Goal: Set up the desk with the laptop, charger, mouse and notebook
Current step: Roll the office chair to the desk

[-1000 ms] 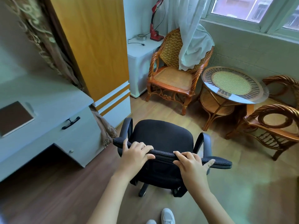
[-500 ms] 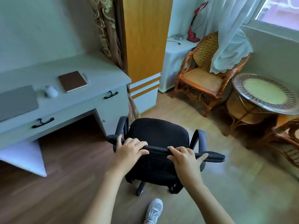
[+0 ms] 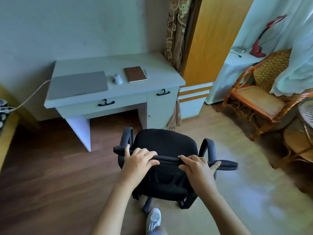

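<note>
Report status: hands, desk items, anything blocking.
Both hands, left and right, grip chair backrest. Laptop shut, mouse, notebook on desk. Kneehole clear.

The pale charger cable (image 3: 32, 94) runs off the left edge, its plug end unseen; the black office chair (image 3: 166, 146) hides its own wheels, and a small pale object (image 3: 145, 73) beside the brown notebook (image 3: 135, 74) is unidentifiable
</note>
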`<state>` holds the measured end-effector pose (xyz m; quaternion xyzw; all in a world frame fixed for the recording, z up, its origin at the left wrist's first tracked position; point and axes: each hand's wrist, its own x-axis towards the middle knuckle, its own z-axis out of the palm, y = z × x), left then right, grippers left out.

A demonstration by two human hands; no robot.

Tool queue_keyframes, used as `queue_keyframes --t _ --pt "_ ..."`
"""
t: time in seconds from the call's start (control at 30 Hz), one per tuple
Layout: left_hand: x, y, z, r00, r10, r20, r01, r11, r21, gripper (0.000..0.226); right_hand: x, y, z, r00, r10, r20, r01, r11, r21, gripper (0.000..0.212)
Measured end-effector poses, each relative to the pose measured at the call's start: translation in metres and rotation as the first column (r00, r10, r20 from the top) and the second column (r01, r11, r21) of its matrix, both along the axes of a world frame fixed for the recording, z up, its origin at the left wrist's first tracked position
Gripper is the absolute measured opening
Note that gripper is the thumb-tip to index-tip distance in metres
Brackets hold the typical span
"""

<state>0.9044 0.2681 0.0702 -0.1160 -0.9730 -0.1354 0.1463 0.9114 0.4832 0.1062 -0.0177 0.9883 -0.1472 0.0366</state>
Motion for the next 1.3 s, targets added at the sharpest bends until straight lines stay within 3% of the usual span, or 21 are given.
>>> queue_keyframes --t 0.3,0.5,0.73,0.87,1.07,1.3 --pt "0.019 -0.065 -0.007 0.989 0.120 -0.084 -0.118 0.993 0.026 0.033 -0.010 -0.065 -0.001 0.992 0.120 -0.031 -0.121 0.992 -0.029 0.033" --pt "0.015 -0.117 -0.001 0.984 0.177 -0.022 -0.177 0.984 -0.006 0.057 -0.024 -0.118 0.000 0.987 0.158 -0.027 -0.159 0.986 -0.057 0.032" --pt "0.010 -0.180 0.004 0.964 0.261 0.046 -0.260 0.965 -0.022 0.038 -0.045 -0.186 -0.002 0.975 0.222 -0.030 -0.224 0.971 -0.081 0.032" --pt "-0.005 -0.207 0.005 0.949 0.309 0.070 -0.310 0.951 0.004 0.014 -0.064 -0.217 0.000 0.966 0.257 -0.013 -0.257 0.961 -0.099 0.031" --pt "-0.025 -0.234 0.008 0.927 0.349 0.138 -0.352 0.936 -0.003 0.029 -0.089 -0.247 0.000 0.957 0.290 -0.007 -0.290 0.954 -0.077 0.032" --pt "-0.055 -0.258 0.003 0.905 0.404 0.136 -0.410 0.912 0.018 0.020 -0.126 -0.273 -0.004 0.942 0.334 -0.042 -0.336 0.940 -0.055 0.033"
